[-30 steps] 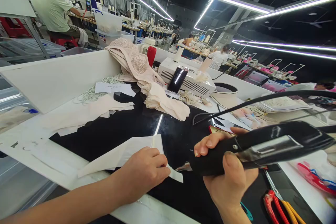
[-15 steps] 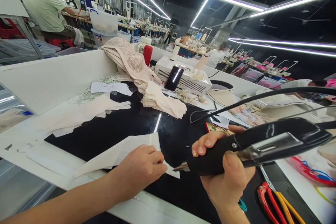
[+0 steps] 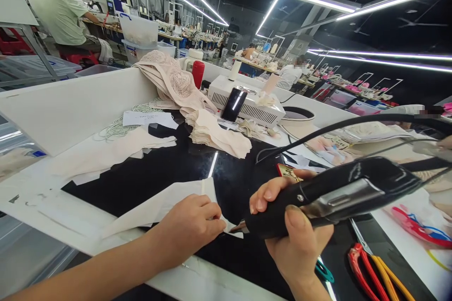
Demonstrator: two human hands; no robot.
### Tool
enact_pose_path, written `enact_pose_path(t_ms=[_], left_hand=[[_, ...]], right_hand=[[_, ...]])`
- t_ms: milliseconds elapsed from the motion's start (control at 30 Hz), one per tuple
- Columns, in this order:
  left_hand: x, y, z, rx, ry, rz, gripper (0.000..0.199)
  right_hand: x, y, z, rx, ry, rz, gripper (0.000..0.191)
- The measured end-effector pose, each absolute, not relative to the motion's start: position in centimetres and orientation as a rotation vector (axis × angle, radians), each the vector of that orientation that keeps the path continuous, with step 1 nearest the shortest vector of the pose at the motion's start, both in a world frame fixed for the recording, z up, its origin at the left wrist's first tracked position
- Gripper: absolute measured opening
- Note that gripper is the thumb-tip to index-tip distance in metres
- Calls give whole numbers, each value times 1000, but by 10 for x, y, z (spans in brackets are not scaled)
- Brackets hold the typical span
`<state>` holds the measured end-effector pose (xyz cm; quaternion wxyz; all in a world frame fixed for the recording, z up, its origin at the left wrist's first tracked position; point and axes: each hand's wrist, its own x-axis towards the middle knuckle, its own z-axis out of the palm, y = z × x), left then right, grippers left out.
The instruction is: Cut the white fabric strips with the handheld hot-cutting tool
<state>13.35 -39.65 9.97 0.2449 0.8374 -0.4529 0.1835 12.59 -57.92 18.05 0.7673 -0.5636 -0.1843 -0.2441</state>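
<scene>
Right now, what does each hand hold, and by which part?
Right hand: black tool, around its body. Left hand: on the cloth near its right end; cannot tell whether it pinches.

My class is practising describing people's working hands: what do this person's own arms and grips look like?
The left grip is a bare hand with rounded knuckles. The right grip is also bare, with short-looking nails. No gloves, rings, bracelets or markings show, and no sleeves cover the visible forearms.
</scene>
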Motion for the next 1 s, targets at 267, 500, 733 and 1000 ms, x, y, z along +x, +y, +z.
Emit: enact_pose_path(t_ms=[267,500,733,1000], left_hand=[[133,-396,99,2291,-1238,525,25],[133,-397,100,2262,-1229,492,15],[144,-371,117,2210,-1226,416,17],[138,-351,120,2396,-1236,360,26]], right_hand=[[123,-588,182,-1224,-349,-585,41],[123,-588,179,-1270,-358,-595,34],[134,-599,176,-1258,-355,-599,39],[163,-608,172,-1245,-307,-660,38]])
